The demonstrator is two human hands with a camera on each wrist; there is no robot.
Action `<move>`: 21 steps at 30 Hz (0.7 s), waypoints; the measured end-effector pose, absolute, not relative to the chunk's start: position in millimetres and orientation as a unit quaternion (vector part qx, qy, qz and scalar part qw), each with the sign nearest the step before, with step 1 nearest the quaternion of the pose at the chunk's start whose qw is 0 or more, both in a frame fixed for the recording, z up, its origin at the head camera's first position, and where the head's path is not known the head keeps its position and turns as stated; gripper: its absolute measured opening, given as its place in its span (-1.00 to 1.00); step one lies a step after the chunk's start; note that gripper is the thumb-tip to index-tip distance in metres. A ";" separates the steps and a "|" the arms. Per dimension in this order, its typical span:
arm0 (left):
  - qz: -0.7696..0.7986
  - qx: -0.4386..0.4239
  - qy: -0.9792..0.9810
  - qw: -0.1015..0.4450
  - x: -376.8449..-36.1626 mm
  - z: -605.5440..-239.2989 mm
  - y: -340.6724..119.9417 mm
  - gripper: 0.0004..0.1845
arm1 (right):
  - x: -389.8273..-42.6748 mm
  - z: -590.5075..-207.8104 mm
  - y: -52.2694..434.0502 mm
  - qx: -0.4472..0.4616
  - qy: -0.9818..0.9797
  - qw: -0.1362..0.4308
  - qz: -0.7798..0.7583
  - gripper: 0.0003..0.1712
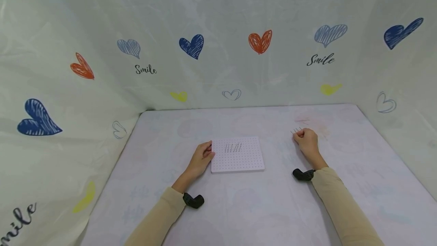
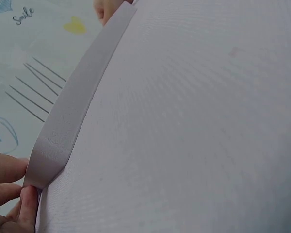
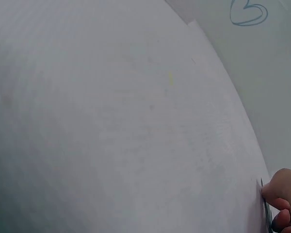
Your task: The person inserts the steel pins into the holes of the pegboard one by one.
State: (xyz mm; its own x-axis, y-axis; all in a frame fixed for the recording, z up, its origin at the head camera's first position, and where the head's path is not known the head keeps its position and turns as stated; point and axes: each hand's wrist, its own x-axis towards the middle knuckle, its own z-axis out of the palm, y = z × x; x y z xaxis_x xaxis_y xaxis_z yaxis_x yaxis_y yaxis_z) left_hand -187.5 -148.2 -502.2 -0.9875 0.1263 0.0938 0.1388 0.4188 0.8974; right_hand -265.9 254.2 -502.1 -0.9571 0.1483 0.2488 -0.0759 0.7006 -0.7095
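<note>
A white pegboard [image 1: 238, 162] dotted with small holes lies on the table. Several thin dark metal pins [image 1: 233, 147] stand in a row in its upper half; the left wrist view shows these pins [image 2: 34, 92] rising past the board's edge [image 2: 70, 102]. My left hand [image 1: 201, 159] grips the board's left side, with fingers and thumb at its edge [image 2: 12, 187]. Off to the right, my right hand [image 1: 308, 141] has its fingertips together at several loose thin pins [image 1: 295, 130]. In the right wrist view that hand [image 3: 286, 199] pinches a dark pin, partly hidden.
A pale cloth covers the table [image 1: 239, 208]. Behind and beside it hangs a light curtain [image 1: 218, 7] printed with hearts and "Smile". Black wrist cameras [image 1: 193, 201] sit on both forearms.
</note>
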 end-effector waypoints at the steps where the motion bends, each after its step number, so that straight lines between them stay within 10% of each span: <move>1: -0.532 -0.079 -0.843 0.005 -187.4 -502.3 -148.4 -0.46 | -266.2 -502.4 254.2 -0.018 -0.911 0.147 0.385 -0.88; 21: -0.529 -0.068 -0.846 -0.007 -188.0 -501.2 -148.1 -0.44 | -263.7 -497.6 257.1 0.014 -0.903 0.132 0.409 -0.80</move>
